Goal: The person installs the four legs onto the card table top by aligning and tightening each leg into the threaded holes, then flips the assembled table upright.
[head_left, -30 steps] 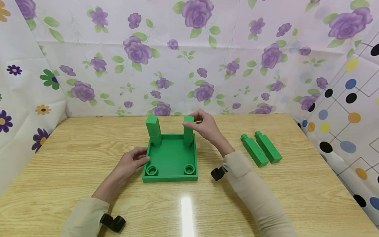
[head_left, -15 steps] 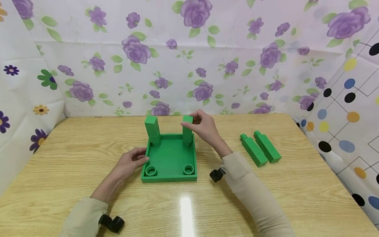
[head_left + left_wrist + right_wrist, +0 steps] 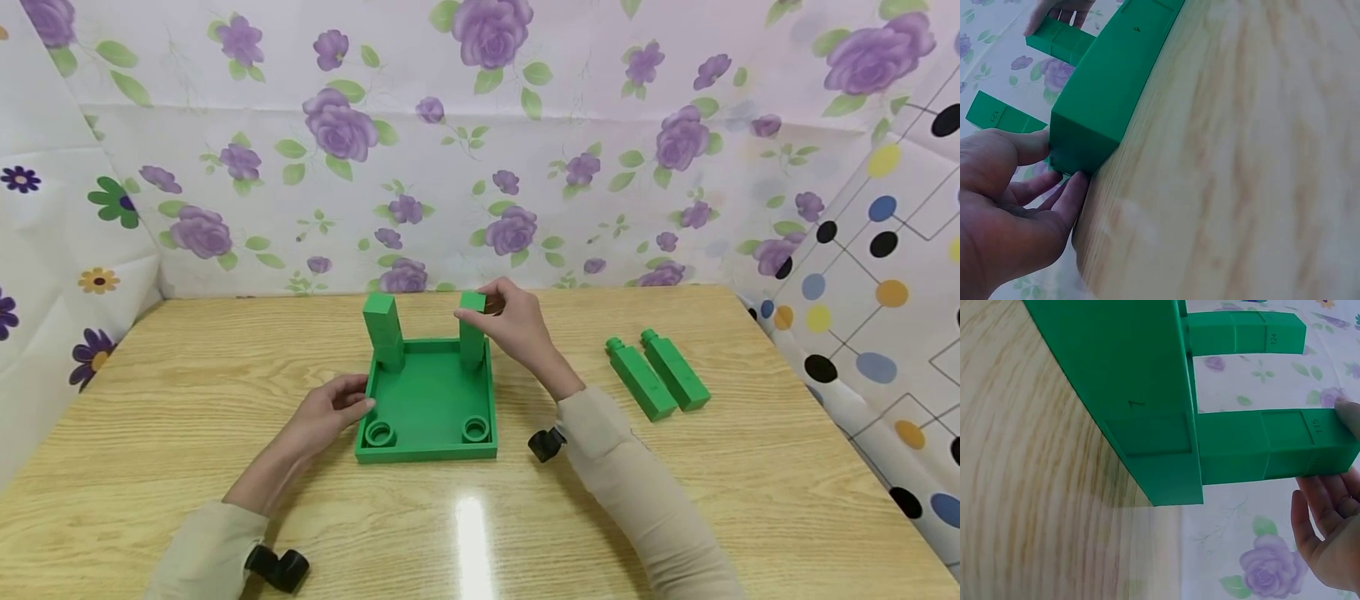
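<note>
A green square tray-like base [image 3: 431, 454] with a raised rim lies on the table. Two green square posts stand upright at its far corners, the left post [image 3: 384, 329] and the right post [image 3: 472, 346]. Round sockets [image 3: 380, 433] fill both near corners. My left hand [image 3: 326, 412] holds the base's left wall between thumb and fingers; in the left wrist view the thumb [image 3: 1030, 147] presses near a corner. With thumb and fingers, my right hand [image 3: 519, 327] grips the top of the right post, which carries a small printed number [image 3: 1316, 426] in the right wrist view.
Two more green posts, a left one [image 3: 640, 379] and a right one [image 3: 676, 369], lie side by side on the wooden table [image 3: 562, 517], right of the base. Their knobbed ends point away. A flowered cloth [image 3: 420, 167] hangs behind the table.
</note>
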A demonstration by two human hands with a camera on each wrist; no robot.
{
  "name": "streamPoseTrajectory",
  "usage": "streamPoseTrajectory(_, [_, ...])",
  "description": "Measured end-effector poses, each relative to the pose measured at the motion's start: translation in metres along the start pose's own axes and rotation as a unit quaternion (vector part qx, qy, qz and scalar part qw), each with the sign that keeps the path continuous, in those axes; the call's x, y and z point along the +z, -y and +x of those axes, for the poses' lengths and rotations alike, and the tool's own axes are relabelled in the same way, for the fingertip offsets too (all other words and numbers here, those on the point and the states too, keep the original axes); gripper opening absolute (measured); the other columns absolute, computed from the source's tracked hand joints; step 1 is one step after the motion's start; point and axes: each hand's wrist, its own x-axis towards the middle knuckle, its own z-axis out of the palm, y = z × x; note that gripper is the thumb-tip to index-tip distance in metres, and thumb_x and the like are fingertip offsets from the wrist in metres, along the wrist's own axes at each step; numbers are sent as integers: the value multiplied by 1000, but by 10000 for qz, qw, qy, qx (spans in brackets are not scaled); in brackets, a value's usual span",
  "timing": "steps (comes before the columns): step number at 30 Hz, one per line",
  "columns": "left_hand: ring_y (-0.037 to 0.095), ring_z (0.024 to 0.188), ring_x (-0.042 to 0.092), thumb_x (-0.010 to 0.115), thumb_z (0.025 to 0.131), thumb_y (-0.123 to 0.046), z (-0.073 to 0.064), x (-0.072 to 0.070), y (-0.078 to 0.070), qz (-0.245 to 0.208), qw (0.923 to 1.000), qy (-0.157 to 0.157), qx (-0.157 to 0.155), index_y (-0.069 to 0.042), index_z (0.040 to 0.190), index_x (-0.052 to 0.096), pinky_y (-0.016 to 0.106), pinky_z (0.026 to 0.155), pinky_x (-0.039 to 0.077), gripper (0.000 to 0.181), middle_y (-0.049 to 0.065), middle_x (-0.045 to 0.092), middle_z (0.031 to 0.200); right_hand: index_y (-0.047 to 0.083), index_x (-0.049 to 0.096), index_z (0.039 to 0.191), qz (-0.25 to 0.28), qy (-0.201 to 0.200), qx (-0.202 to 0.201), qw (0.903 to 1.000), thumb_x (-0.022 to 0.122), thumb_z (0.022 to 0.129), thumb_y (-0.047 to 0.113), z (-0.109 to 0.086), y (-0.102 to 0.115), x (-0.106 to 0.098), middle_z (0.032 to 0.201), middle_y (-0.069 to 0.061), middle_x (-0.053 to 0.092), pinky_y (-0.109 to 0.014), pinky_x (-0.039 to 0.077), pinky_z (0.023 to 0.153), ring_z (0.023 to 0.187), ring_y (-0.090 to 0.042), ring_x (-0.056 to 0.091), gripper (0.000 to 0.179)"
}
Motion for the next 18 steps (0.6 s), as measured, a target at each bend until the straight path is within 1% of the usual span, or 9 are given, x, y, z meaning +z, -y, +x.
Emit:
streamPoseTrajectory(5, [35,119,48,56,100,-13,-2,-2,-1,126,9999,62,-53,8,142,38,33,91,46,50,26,49,132,4,60,109,59,32,-2,10000,77,85,28,0,-1,2,100,-9,64,-35,53,78,88,-20,64,37])
streamPoseTrajectory(10, [35,120,48,56,100,-17,-3,-6,0,216,9995,155,-142,7,143,37,40,94,44,53,25,48,133,6,57,111,27,165,223,9996,75,87,32,-1,0,4,103,-9,63,-37,52,80,92,-19,62,40])
streamPoseTrajectory(14, [35,122,46,57,100,-18,-3,-6,1,191,9995,162,-201,6,144,37,42,97,42,54,25,48,135,7,55,115,-143,501,432,9977,72,88,35,-2,3,-1,105,-8,62,-38,51,81,96,-19,61,43])
streamPoseTrajectory(18, [33,121,47,58,100,-20,-1,-6,0,85,9996,111,-262,5,144,38,39,96,43,54,23,49,133,7,52,128,-618,1012,497,9917,70,90,38,-3,7,-15,113,-9,63,-41,50,85,105,-23,59,52])
